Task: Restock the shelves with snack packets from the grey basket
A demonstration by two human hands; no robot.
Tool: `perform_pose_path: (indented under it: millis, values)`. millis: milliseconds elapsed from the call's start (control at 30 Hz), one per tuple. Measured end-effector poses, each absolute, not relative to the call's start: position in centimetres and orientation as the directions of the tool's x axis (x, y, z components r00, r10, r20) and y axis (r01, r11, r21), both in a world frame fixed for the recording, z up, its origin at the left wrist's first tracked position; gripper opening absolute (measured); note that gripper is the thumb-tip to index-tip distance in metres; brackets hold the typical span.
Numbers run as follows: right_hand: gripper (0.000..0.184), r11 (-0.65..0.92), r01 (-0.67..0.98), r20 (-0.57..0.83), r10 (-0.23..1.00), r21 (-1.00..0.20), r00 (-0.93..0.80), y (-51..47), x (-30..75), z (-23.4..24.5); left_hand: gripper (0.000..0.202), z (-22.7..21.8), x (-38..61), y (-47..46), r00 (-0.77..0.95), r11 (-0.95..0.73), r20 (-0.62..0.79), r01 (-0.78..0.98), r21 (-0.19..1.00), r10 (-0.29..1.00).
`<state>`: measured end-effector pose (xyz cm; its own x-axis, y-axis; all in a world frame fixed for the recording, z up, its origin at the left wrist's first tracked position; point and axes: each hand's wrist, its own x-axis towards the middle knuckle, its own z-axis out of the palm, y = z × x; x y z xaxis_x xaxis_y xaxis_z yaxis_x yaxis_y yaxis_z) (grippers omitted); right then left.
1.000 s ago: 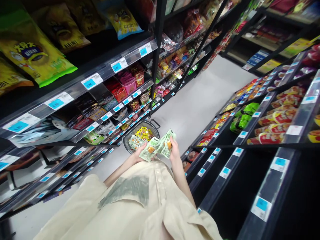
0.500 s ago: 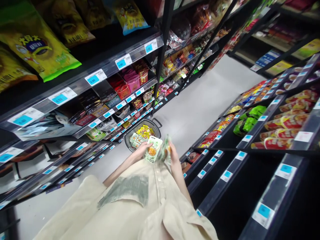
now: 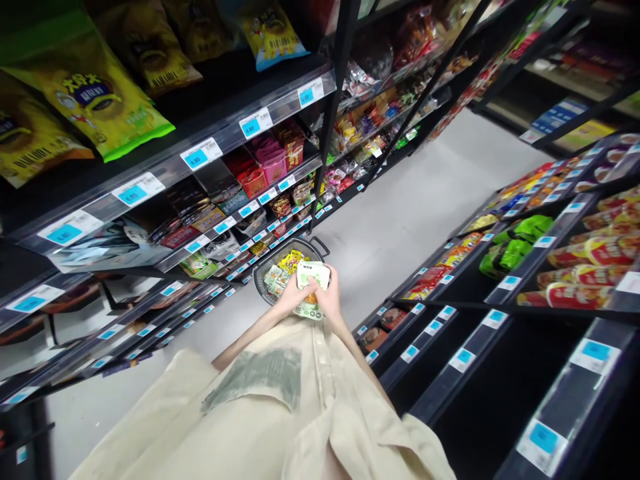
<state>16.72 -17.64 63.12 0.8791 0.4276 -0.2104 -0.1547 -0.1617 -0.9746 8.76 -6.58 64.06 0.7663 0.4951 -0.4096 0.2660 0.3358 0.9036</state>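
Both my hands meet in front of my body, closed on green and white snack packets (image 3: 313, 272) with an orange food picture. My left hand (image 3: 294, 297) grips them from the left side, thumb on the front. From the right, my right hand (image 3: 329, 297) wraps round the same packets, its thumb close to the left one. How many packets are stacked there I cannot tell. Just beyond my hands a grey shopping basket (image 3: 259, 285) stands on the floor. Inside it lie similar green and white packets (image 3: 275, 280) and yellow packets (image 3: 291, 260).
Shelves with price tags (image 3: 201, 155) run along the left, bearing large yellow snack bags (image 3: 100, 93) and smaller boxed packets (image 3: 270, 160). On the right, slanted shelves hold green packs (image 3: 517, 243) and red cup-shaped packs (image 3: 580, 275). A grey floor aisle (image 3: 410, 193) runs between them.
My right hand has moved left with its packet, bringing it against the packet in my left hand. The two hands, apart before, now come together on the packets.
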Motion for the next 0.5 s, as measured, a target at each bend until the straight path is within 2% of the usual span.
perform_pose_path:
  millis: [67, 133, 200, 267, 333, 400, 467, 500]
  values:
    - [0.072, -0.084, -0.228, -0.243, 0.377, -0.970, 0.894, -16.9, 16.7, 63.3, 0.081, 64.5, 9.4, -6.0, 0.774, 0.289, -0.402, 0.291, 0.912, 0.490]
    - [0.074, 0.055, -0.341, -0.298, 0.373, -0.938, 0.879, -16.9, 16.8, 63.2, 0.075, 64.8, 9.6, -5.6, 0.778, 0.253, -0.406, 0.321, 0.913, 0.480]
    - [0.070, 0.203, -0.474, -0.371, 0.396, -0.857, 0.840, -17.9, 17.3, 63.0, 0.064, 64.7, 9.2, -5.3, 0.773, 0.245, -0.416, 0.337, 0.909, 0.479]
    - [0.060, 0.280, -0.599, -0.475, 0.401, -0.751, 0.783, -20.2, 18.6, 62.7, 0.059, 64.3, 8.3, -5.3, 0.746, 0.270, -0.437, 0.345, 0.899, 0.503]
    - [0.047, 0.293, -0.682, -0.596, 0.337, -0.670, 0.729, -23.1, 20.3, 62.3, 0.063, 63.8, 7.1, -5.6, 0.692, 0.303, -0.463, 0.350, 0.886, 0.554]
    - [0.038, 0.276, -0.704, -0.684, 0.181, -0.655, 0.707, -25.4, 21.5, 62.0, 0.069, 63.3, 6.0, -6.1, 0.652, 0.327, -0.486, 0.359, 0.874, 0.582]
    - [0.036, 0.234, -0.708, -0.715, 0.067, -0.667, 0.696, -26.0, 21.0, 61.9, 0.071, 63.1, 5.2, -6.7, 0.667, 0.344, -0.501, 0.365, 0.865, 0.552]
    - [0.037, 0.213, -0.713, -0.721, 0.052, -0.668, 0.691, -25.4, 20.1, 62.0, 0.071, 63.1, 5.0, -7.0, 0.686, 0.344, -0.504, 0.370, 0.863, 0.525]
